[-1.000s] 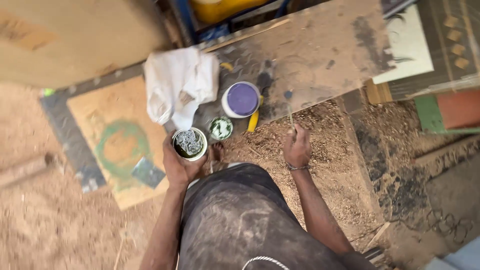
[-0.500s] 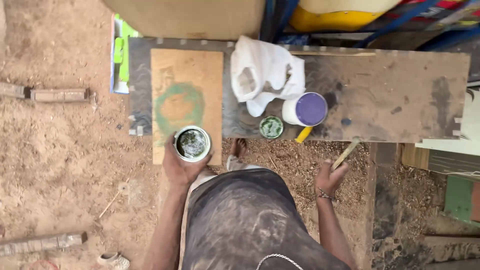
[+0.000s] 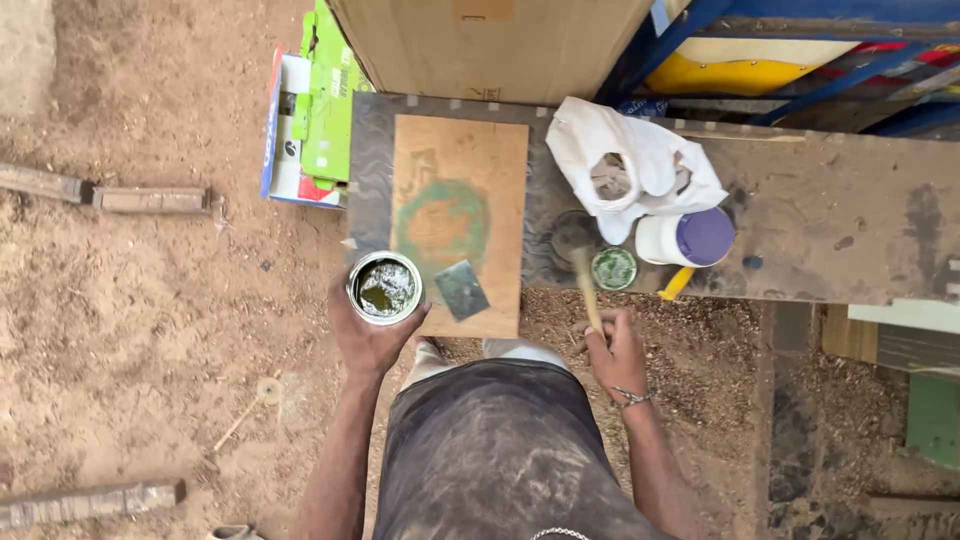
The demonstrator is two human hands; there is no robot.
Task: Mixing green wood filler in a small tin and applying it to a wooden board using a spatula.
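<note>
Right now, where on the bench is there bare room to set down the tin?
Free: the right stretch of the bench, beyond the purple-lidded jar. Crowded: the middle, with white bag, small green lid and stained board beside the tin in the left hand.

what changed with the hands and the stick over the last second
The right hand moved from low beside the bench up to its edge, and the wooden stick it grips now reaches onto the workbench, near the small green-filled lid. The left hand went on holding the open tin can throughout. The white cloth, purple-lidded jar and stained board kept their places.
</note>
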